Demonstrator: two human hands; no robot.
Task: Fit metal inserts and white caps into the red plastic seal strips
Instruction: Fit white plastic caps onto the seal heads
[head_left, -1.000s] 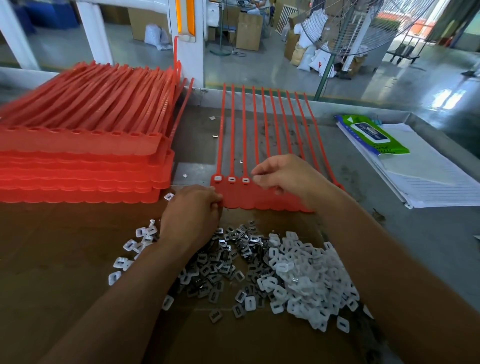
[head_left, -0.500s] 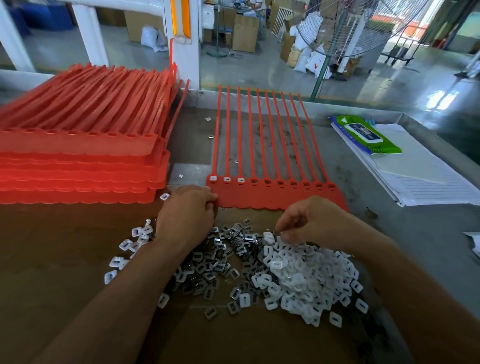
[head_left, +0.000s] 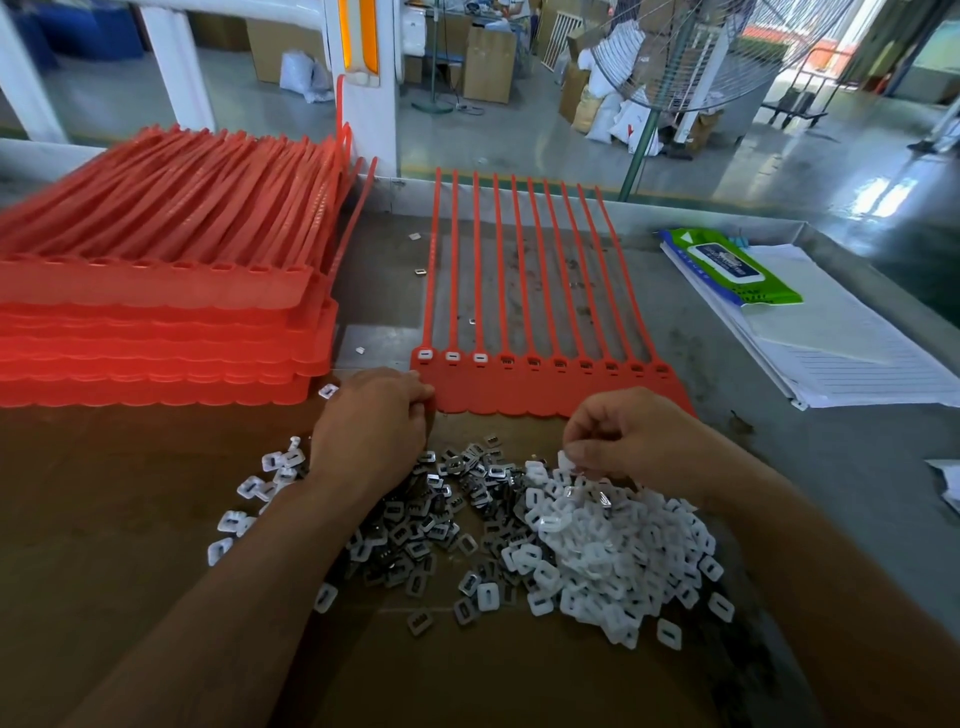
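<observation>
A flat red seal strip sheet (head_left: 545, 387) lies in front of me, its long tails pointing away. Its three leftmost heads carry white caps (head_left: 452, 356); the other heads show metal inserts. My left hand (head_left: 371, 421) grips the sheet's near left corner. My right hand (head_left: 631, 434) hovers over the pile of white caps (head_left: 613, 551) and pinches one white cap (head_left: 567, 461) between thumb and fingers. A darker pile of metal inserts (head_left: 415, 525) lies between my arms.
A tall stack of red seal strip sheets (head_left: 156, 312) fills the left side. Papers (head_left: 841, 353) and a green wipes pack (head_left: 727, 265) lie to the right. Loose caps (head_left: 249, 488) are scattered left of my left arm. The metal table's raised back edge (head_left: 675, 210) borders the back.
My right hand left the strip heads, came down to the white cap pile and picked up one cap. My left hand stayed on the sheet's corner.
</observation>
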